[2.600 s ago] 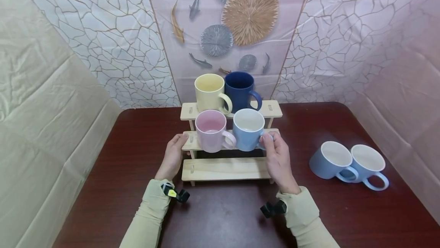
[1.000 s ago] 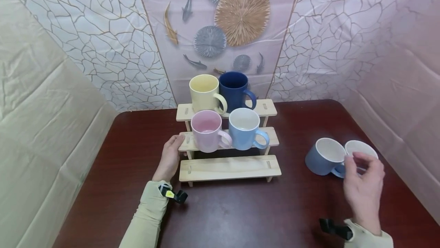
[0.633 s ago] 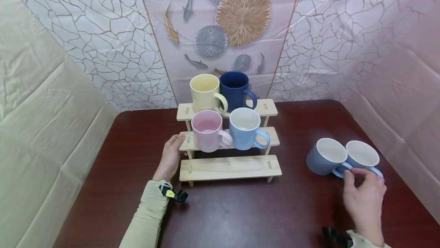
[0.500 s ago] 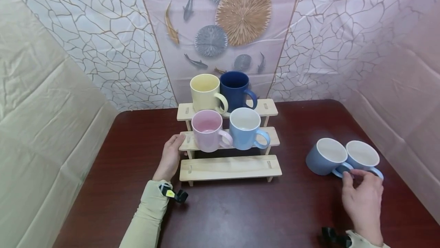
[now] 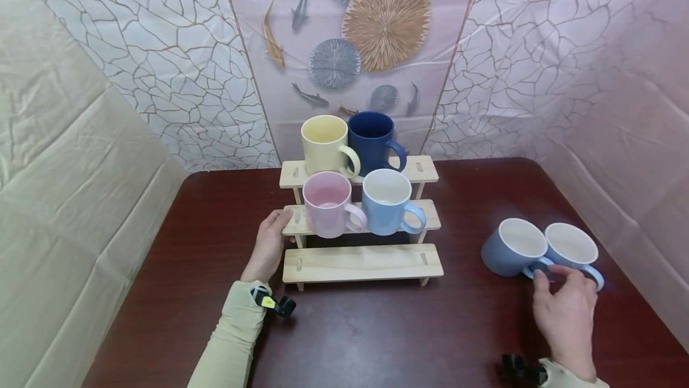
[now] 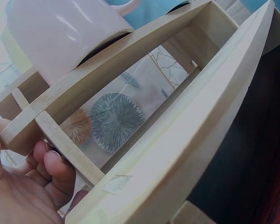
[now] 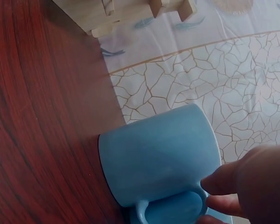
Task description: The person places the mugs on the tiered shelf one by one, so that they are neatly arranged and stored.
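Note:
My left hand (image 5: pixel 267 247) grips the left end of the middle tier of a three-tier wooden shelf (image 5: pixel 360 263); its curled fingers (image 6: pixel 60 170) show under the board in the left wrist view. At the right of the table, my right hand (image 5: pixel 567 316) pinches the handle of the nearer blue mug (image 5: pixel 502 253) between thumb and fingers. That mug (image 7: pixel 158 154) stands on the table in the right wrist view. Another blue mug (image 5: pixel 572 244) with a white inside touches it on the right, partly behind the hand.
A pink mug (image 5: pixel 325 216) and a light blue mug (image 5: pixel 383 216) stand on the middle tier. On the top tier are a yellow mug (image 5: pixel 322 155) and a navy mug (image 5: pixel 368 155). The lowest tier holds nothing. Fabric walls enclose the dark red table (image 5: pixel 355 334).
My right hand has let go of the light blue mug on the middle tier, moved right to the two blue mugs and closed on a handle. My left hand keeps its place.

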Tool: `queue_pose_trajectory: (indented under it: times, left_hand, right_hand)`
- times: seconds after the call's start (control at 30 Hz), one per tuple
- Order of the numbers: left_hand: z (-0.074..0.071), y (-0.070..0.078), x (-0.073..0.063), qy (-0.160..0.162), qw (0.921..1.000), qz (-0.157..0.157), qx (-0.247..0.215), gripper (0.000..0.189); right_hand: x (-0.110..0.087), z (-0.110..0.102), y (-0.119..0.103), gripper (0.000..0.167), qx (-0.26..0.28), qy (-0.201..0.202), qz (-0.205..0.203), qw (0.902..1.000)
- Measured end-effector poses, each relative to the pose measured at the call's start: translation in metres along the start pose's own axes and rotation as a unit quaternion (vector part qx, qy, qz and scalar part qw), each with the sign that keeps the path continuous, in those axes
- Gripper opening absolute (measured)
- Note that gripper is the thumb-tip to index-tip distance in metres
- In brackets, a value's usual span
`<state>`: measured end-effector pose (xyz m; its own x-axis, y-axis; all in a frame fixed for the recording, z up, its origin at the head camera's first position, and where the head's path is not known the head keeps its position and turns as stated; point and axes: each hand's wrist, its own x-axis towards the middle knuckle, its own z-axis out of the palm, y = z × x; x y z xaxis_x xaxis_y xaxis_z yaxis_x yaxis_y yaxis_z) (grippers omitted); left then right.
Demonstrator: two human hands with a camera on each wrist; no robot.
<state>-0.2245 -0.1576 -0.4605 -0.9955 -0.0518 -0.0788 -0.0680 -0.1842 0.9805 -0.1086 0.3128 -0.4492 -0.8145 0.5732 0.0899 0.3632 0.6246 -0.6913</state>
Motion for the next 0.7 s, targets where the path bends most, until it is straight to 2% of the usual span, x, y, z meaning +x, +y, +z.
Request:
queue_pose_trajectory:
  times: [0.3,0.7]
  left_hand:
    - [-0.0003,-0.0001,0.0006,-0.002,1.0,0.003,0.001,0.03]
    - [0.0,0.0008,-0.0006,-0.006,1.0,-0.001,0.003,0.03]
  right_hand:
    - [-0.001,0.0067,0.0011,0.04,0.026,0.04,-0.022,0.9986]
    - [-0.0009,0.0045,-0.0012,0.053,-0.03,0.022,0.0,0.9993]
